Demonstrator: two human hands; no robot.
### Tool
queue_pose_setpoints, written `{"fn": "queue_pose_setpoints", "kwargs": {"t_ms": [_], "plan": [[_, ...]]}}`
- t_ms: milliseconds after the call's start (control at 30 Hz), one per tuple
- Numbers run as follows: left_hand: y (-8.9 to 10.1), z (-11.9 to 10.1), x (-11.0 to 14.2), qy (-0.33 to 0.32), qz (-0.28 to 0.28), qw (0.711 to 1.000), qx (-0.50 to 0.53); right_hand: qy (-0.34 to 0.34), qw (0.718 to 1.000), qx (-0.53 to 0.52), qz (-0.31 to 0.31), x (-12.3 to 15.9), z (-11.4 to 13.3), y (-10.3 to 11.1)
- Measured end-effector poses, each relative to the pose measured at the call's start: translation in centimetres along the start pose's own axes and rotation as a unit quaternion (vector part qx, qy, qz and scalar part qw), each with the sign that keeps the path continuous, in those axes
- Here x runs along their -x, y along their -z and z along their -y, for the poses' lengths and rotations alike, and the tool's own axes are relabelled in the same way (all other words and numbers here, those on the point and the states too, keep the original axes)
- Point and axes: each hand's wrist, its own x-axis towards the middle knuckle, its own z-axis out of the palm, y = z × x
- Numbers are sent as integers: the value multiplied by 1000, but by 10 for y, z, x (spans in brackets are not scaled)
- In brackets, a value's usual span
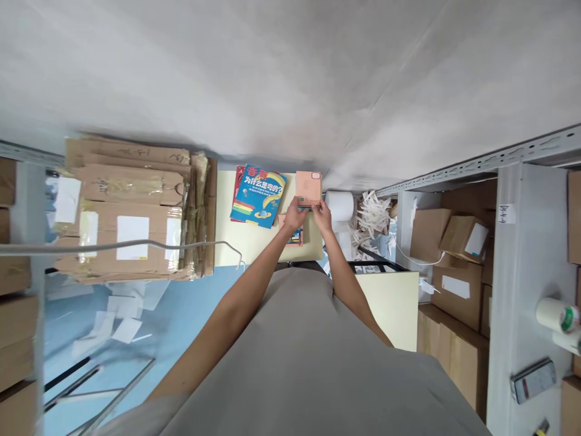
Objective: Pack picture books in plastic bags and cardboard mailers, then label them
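Observation:
Both my hands grip a small square salmon-coloured book (pixel 308 184), with a barcode low on its cover and a white label in its top corner. My left hand (pixel 294 214) is closed on the lower left edge. On the lower right edge, my right hand (pixel 322 215) is closed too. Beneath my hands, partly hidden by the left one, lies another small book (pixel 296 237) with a dark blue and orange cover. To the left, a blue picture book (pixel 258 195) overlaps a red book (pixel 238 175) on the pale yellow table (pixel 223 242).
A tall stack of flattened cardboard boxes (pixel 131 212) stands left of the table. On the right are white rolls (pixel 339 206), a heap of paper strips (pixel 374 215) and shelves with cartons (pixel 456 287). A grey cable (pixel 154 244) crosses at left. Paper sheets (pixel 124 312) litter the floor.

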Motion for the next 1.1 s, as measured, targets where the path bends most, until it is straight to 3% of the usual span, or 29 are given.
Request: {"fn": "queue_pose_setpoints", "kwargs": {"t_ms": [133,333,567,700,833,967,1100], "plan": [[-8,-3,8,28,-9,999,-45,-1,999,17,-29,5,1,5],[-19,-6,31,31,41,993,-102,-58,985,9,-159,17,3,13],[-10,-19,69,7,56,995,-80,11,978,-46,-203,67,-2,34],[-3,-31,110,-54,48,996,-54,28,975,-47,-216,125,-11,54],[0,-33,177,-162,84,981,-71,69,973,-44,-218,201,-36,77],[-4,-15,258,-213,148,960,-106,122,967,-34,-220,288,-71,95],[-16,8,329,-230,236,938,-110,124,964,-38,-234,380,-104,107]]}}
